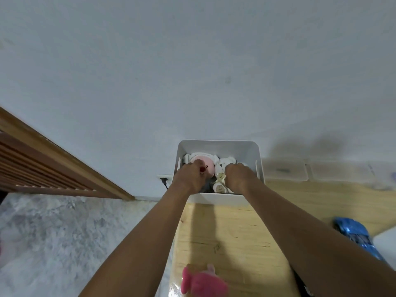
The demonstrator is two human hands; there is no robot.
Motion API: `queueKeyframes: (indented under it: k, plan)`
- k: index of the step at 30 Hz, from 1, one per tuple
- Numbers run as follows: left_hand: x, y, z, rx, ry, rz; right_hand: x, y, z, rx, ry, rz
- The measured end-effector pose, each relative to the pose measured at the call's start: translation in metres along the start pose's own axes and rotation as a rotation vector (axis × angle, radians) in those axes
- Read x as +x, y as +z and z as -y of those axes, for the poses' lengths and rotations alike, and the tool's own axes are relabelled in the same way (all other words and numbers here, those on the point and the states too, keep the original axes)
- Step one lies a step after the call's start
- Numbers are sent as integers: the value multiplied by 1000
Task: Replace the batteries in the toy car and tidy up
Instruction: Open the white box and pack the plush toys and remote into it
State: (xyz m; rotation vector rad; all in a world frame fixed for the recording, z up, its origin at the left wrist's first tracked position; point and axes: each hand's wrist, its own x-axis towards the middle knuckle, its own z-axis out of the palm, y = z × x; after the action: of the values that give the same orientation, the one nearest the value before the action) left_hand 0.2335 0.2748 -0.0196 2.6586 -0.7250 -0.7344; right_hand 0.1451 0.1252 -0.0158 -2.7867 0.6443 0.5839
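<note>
Head view: both hands reach into the white bin (216, 198) at the tabletop's (231, 232) far edge by the wall. Risk: bin sits close to the left edge, so a push could tip it or spill the plush toys onto the floor. Left hand (189, 176) is curled, fingers closed around something near the pink plush (209, 168), possibly a small red item; exact object unclear. Right hand (240, 175) is clenched down among the toys beside the white bear (225, 163); contents can't be told. Blue toy car (351, 232) lies at the right edge, untouched. Another pink plush (201, 281) sits at the near edge.
</note>
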Motion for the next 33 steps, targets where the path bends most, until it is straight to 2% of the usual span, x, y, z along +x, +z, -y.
queueKeyframes:
  k: [3,4,6,8,9,11,13,17,20,22,25,29,31,33]
  plan:
    - [-10,-4,-3,10,61,-28,-10,-15,-4,152,-37,-150]
    - [-17,-8,-7,-17,91,-73,-17,-17,-6,252,-48,-263]
    - [-35,-16,-18,-109,191,-228,-44,-20,-12,399,-101,-595]
    - [-61,-19,-31,-198,314,-361,-79,-15,-22,399,-134,-870]
    - [-77,-15,-37,-244,364,-385,-95,-6,-29,378,-112,-932]
    - [-108,2,-46,-309,428,-364,-125,22,-47,344,-16,-922]
    - [-133,26,-47,-288,446,-249,-151,57,-68,288,104,-754]
    - [-158,83,-14,-58,292,295,-194,113,-107,193,391,-181]
    - [-174,109,11,14,151,493,-216,139,-125,234,481,-13]
    - [-181,121,17,16,63,547,-224,152,-130,270,475,-7]
    - [-185,131,21,120,112,462,-228,160,-132,316,443,-78]
    - [-189,131,20,15,148,415,-231,159,-132,360,452,-154]
    - [-188,122,15,-54,194,370,-234,152,-132,449,465,-333]
    - [-185,104,3,-109,266,239,-234,140,-133,512,397,-584]
